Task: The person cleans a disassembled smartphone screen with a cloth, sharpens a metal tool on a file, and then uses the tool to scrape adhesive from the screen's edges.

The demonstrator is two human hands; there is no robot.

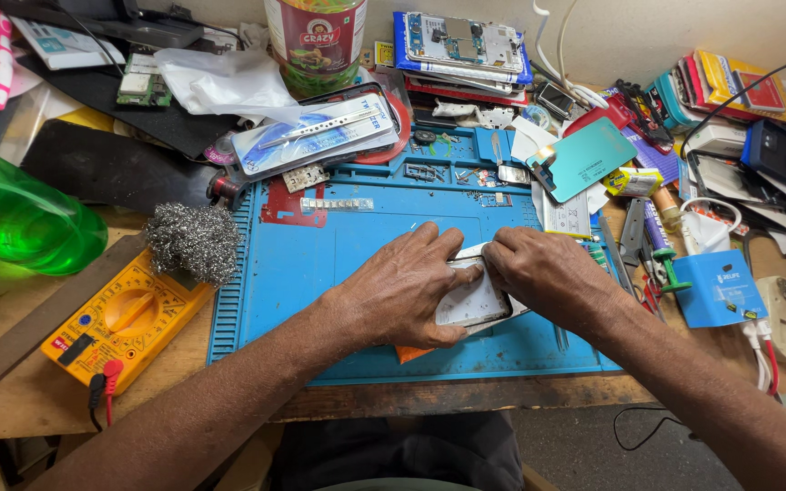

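red-labelled jar (316,36) top centre, blue box (719,289) right

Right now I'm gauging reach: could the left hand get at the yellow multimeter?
Probably yes: the left hand rests on the phone, and only bare blue mat lies between it and the multimeter.

This is a small electronics repair workshop, most likely for phones. A blue silicone repair mat (320,273) with moulded parts trays along its far edge covers the middle of a worn wooden worktop (11,364). Left of the mat lies a yellow multimeter (120,318) with its leads, and a wad of steel wool (193,241) sits at the mat's left edge. Beyond the mat's far edge, opened phones and bare circuit boards (461,41) are stacked. Right of the mat, small hand tools (652,255), a teal phone back cover (589,156) and cables crowd together.
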